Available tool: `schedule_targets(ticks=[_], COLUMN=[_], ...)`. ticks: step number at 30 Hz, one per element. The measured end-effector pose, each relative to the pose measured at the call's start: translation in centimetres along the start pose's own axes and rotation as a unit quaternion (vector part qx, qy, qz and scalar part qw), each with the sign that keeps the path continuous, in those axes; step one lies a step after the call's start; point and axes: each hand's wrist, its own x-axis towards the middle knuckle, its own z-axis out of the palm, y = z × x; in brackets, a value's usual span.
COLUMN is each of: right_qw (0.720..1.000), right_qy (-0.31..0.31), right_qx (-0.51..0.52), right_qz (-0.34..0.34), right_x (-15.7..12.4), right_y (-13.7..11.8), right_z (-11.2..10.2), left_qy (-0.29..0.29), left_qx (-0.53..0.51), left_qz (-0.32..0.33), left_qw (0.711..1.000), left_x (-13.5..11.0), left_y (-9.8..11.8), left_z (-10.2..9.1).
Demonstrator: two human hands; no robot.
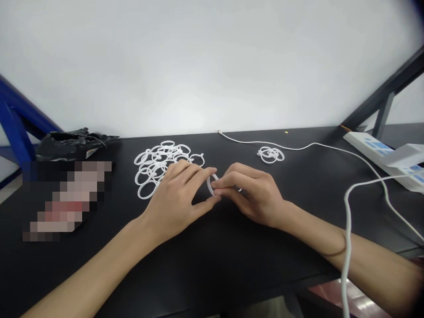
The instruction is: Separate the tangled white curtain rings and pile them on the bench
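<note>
Between my two hands, just above the black table, is a white plastic ring (210,185). My left hand (179,194) has its thumb and fingers curved around the ring's left side, with the tips at its upper and lower edges. From the other side, my right hand (253,192) pinches the ring between thumb and fingers; a bit of white also shows under its fingers. Left of the hands lies a loose pile of similar white rings (147,190), many with a small knob, partly hidden behind my left hand. A smaller cluster of white rings (270,154) lies farther back on the right.
A crumpled black plastic bag (66,145) sits at the back left, beside a blurred-out patch (69,198). A white cable (314,144) crosses the table's back; a thicker one (347,229) hangs over my right forearm. At right is a white power strip (374,148).
</note>
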Motion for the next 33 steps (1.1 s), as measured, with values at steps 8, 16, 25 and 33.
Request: schedule_targets(ticks=[8,16,25,33], right_qw=[0.999,0.984,0.980,0.977], right_qy=[0.015,0.022,-0.027,-0.054], right_qx=[-0.010,-0.112,-0.139,-0.149], right_qz=[0.031,0.140,0.140,0.144], right_x=[0.1,0.1,0.2,0.1], right_y=[0.3,2.2,2.7,3.0], right_z=[0.1,-1.5,-1.5,-1.5], left_qy=[-0.008,-0.020,-0.184,-0.213], left_qx=[-0.038,0.062,0.164,0.148], left_qz=[-0.015,-0.290,-0.322,-0.339], left_qw=[0.999,0.955,0.914,0.904], left_x=[0.2,-0.5,-2.5,-3.0], left_y=[-0.1,-6.2,-11.2,-12.3], left_z=[-0.3,-5.5,-6.6,-6.4])
